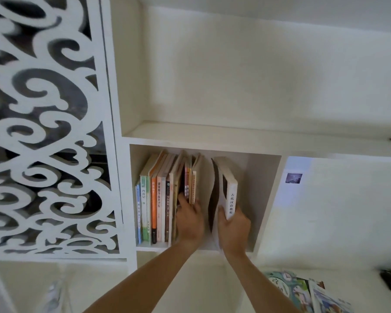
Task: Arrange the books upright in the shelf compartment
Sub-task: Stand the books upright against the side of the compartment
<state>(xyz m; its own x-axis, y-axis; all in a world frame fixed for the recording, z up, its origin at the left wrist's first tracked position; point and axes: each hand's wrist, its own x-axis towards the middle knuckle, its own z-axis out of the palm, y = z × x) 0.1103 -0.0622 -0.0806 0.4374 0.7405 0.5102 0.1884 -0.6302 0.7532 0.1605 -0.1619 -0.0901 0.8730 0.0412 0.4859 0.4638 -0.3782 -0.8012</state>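
My left hand (189, 219) has its grip clamped on the thin books (191, 186) at the right end of the upright row (155, 199), which fills the compartment's (265, 188) left side, bracing them so the row can't topple into the gap. My right hand (234, 224) has its grip closed round the foot of a white book (229, 190), spine out, standing near the right wall with a floppy brown cover (213, 195) sagging beside it. I judge the next move is sliding this pair left against the row; more books (303, 292) lie on the desk's right corner below
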